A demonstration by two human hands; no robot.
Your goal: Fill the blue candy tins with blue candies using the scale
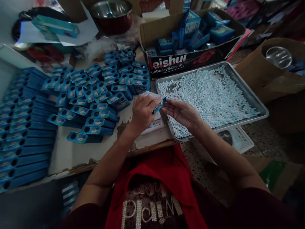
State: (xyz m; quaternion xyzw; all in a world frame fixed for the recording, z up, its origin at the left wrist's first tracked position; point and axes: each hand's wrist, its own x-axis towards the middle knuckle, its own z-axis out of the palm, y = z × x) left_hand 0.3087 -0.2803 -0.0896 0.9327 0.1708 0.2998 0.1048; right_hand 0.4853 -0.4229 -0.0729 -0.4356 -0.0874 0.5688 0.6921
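My left hand (143, 112) grips a small blue box (158, 101) with its open end turned right, held above a white scale (154, 124). My right hand (182, 113) is at the box's mouth, palm up, fingers cupped; I cannot tell whether it holds candies. Just beyond lies a metal tray (258, 105) spread with small pale blue candies (209, 92).
Several filled blue boxes (95, 95) lie in rows on the white table (71, 152), with stacked ones (21, 127) at far left. A cardboard carton (166, 62) holds more boxes behind the tray. A metal bowl (111, 12) stands at the back, a brown bag (274, 73) at right.
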